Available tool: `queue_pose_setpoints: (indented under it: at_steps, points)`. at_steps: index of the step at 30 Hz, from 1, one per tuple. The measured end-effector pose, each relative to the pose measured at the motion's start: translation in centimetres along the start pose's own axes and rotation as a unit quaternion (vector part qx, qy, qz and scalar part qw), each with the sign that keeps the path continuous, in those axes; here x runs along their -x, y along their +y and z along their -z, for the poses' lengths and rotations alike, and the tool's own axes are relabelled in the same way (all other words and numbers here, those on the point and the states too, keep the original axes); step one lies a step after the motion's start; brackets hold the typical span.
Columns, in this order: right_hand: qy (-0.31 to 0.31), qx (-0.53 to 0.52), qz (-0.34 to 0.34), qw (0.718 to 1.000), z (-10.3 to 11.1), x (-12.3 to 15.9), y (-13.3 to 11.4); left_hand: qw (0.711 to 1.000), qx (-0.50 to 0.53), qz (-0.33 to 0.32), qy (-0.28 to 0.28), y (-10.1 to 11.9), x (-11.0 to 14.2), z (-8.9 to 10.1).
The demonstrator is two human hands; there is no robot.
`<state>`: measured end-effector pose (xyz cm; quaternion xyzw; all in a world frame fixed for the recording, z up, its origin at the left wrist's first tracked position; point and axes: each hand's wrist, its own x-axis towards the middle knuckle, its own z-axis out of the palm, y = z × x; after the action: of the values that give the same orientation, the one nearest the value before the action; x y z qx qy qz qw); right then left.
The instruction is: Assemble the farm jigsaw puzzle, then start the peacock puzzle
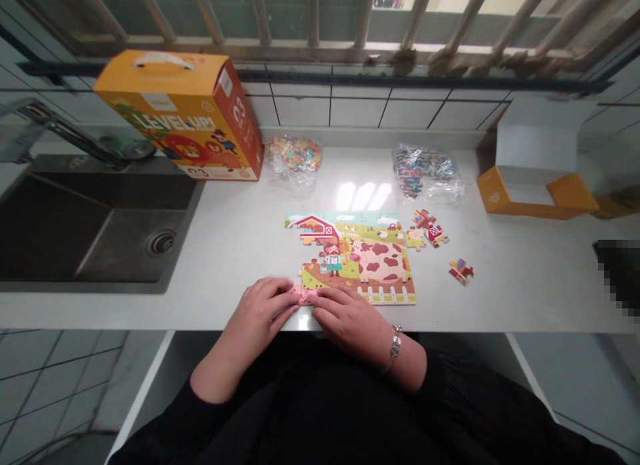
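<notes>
White countertop (235, 245) runs below a barred window (313, 18), and in the head view the farm jigsaw puzzle (383, 255) lies flat near its front edge. Both hands meet at the pink jigsaw piece (307, 297) at the lower left corner, so the step looks like seating it. Left hand (257, 308) has bent fingers touching it; right hand (347, 318) lays fingertips beside and on it. Whether either pinches it, I cannot tell. Next move, I judge, calls for aligned tabs and light downward pressure, without shifting the joined pieces
</notes>
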<state>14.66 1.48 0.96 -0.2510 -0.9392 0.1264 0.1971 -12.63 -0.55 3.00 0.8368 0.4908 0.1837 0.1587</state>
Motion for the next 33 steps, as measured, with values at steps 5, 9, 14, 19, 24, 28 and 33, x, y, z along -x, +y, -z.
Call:
queue_pose_setpoints:
  at_steps: [5, 9, 14, 19, 24, 28, 33]
  points:
    - [-0.002, -0.003, -0.004, 1.0, 0.0, -0.1, -0.3, 0.999, -0.032, -0.03, 0.001, 0.3, 0.1, 0.3]
    - [-0.011, -0.003, -0.008, 1.0, 0.1, -0.3, -0.4, 0.997, -0.049, -0.051, 0.006, 1.0, 0.4, 0.0]
    - [-0.014, -0.004, -0.009, 1.0, 0.4, -0.1, 0.0, 0.996, -0.055, -0.072, 0.027, 0.9, 0.7, -1.2]
    - [-0.009, 0.0, -0.028, 1.0, 1.5, 0.5, 1.0, 0.996, -0.03, -0.081, 0.021, 0.4, 0.1, -1.3]
    - [-0.003, 0.008, -0.058, 0.998, 2.9, 1.6, 2.6, 0.996, -0.029, -0.079, 0.017, 0.6, -0.9, -1.3]
    - [0.036, 0.029, -0.112, 0.993, 4.8, 3.5, 5.9, 0.996, -0.031, -0.076, 0.016, 0.7, -1.1, -1.4]
    - [0.09, 0.136, -0.309, 0.937, 8.1, 6.9, 11.3, 0.996, -0.032, -0.085, 0.026, 0.8, -1.1, -1.5]
